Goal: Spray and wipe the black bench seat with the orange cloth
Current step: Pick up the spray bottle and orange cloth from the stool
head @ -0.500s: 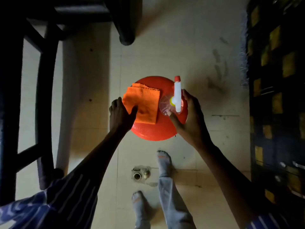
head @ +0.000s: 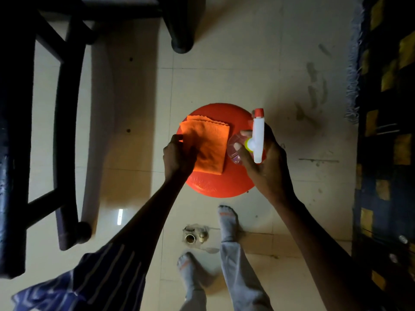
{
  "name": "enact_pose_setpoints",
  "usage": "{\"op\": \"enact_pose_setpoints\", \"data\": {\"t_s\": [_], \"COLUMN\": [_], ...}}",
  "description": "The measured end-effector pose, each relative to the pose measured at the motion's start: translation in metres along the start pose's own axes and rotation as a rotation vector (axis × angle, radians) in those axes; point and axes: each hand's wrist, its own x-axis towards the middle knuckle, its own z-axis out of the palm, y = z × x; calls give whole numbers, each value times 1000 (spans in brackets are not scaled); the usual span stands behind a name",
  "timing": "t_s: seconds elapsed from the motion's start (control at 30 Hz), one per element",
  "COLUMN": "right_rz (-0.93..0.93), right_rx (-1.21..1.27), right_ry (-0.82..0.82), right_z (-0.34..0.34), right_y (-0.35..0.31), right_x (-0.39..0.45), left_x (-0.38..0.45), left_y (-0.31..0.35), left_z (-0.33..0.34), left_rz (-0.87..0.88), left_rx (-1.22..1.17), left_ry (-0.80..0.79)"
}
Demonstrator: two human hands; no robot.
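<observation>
**Pickup stage: cloth and sprayer at the stool, bench untouched**

Orange cloth (head: 207, 144) folded, lying on red round stool (head: 215, 185). Left hand (head: 178, 157) closed on cloth's near-left edge. Right hand (head: 263, 162) wrapped around clear spray bottle (head: 235, 149), white trigger head (head: 257, 140) pointing away. Black bench (head: 67, 122) well apart at left, seat largely out of view, not yet sprayed. Risks, judged: pinch on one edge may let cloth unfold and drag on tiled floor (head: 258, 70); dim light may cause missed patches.
</observation>
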Motion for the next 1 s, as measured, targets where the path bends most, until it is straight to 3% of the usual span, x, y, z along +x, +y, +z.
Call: {"op": "enact_pose_setpoints", "data": {"t_s": [0.23, 0.4, 0.63, 1.0], "right_rz": [30, 1, 16, -197], "right_rx": [-58, -66, -93, -72], "right_ry": [-11, -95, -267, -499], "right_z": [11, 26, 123, 355], "right_y": [-6, -54, -156, -343], "right_x": [-4, 1, 5, 39], "left_x": [-9, -16, -6, 56], "left_y": [-14, -38, -101, -234], "left_z": [-33, -91, -217, -438], "left_rz": [-72, -111, -108, -171], "left_rx": [-495, -766, -1000, -1009], "left_ry": [-238, -273, -135, 237]}}
